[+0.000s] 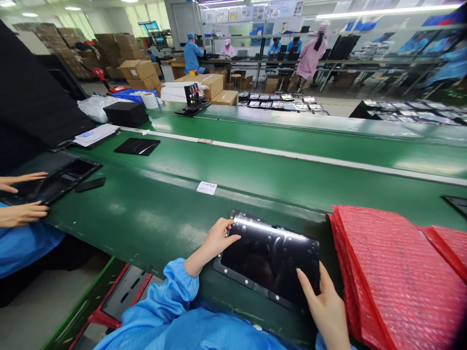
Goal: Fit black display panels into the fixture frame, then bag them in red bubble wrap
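A long green conveyor desk (pixel 262 180) runs through a factory, with cardboard cartons (pixel 136 70) stacked at upper left. A small white note (pixel 206 188) bears handwriting too small to read. At bottom centre, the left hand (pixel 218 239) and right hand (pixel 326 311), each grip partly closed, hold the edges of a black screen panel (pixel 270 260), just beside red bubble-wrap bags (pixel 394 277).
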Demonstrator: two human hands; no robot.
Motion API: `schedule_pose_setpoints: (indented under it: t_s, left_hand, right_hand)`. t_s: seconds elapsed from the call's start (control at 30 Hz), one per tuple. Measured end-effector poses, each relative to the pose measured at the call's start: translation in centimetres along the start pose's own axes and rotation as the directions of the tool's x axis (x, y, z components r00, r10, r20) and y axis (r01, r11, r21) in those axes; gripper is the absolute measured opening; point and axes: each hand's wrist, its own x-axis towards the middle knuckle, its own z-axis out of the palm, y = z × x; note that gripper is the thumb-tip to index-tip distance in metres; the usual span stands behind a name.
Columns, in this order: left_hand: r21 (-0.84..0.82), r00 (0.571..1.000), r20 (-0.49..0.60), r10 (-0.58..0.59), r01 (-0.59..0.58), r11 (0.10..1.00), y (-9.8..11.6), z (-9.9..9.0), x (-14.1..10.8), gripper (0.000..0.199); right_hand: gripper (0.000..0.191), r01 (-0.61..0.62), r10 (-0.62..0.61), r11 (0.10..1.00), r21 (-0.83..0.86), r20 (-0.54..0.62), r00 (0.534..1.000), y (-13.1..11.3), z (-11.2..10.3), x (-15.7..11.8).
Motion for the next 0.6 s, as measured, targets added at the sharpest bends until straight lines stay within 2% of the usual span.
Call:
schedule_pose_setpoints:
  t_s: [0.1,0.17,0.3,0.4,0.6]
  left_hand:
    - [0.067,1.0,-0.007,0.016,-0.015,0.998,0.5,0.1,-0.7,0.045]
    - [0.204,0.998,-0.024,0.049,-0.043,0.978,0.9,0.4,-1.4,0.047]
    - [0.549,0.991,-0.009,0.132,-0.105,0.829,1.2,1.0,-2.2,0.045]
    - [0.61,0.99,0.002,0.14,-0.112,0.785,1.2,1.2,-2.3,0.044]
    - [0.627,0.989,0.016,0.144,-0.123,0.769,1.4,1.0,-2.3,0.042]
  right_hand:
    - [0.081,-0.031,0.034,0.997,-0.072,0.037,0.999,0.1,-0.3,-0.2]
    - [0.084,-0.073,0.081,0.99,-0.124,0.062,0.995,0.2,-0.4,-0.3]
    - [0.087,-0.111,0.126,0.98,-0.167,0.082,0.989,0.3,-0.4,-0.3]
    - [0.087,-0.088,0.103,0.982,-0.166,0.083,0.991,0.3,-0.3,0.1]
    - [0.083,-0.024,0.05,0.981,-0.19,0.13,0.99,0.1,-0.5,0.6]
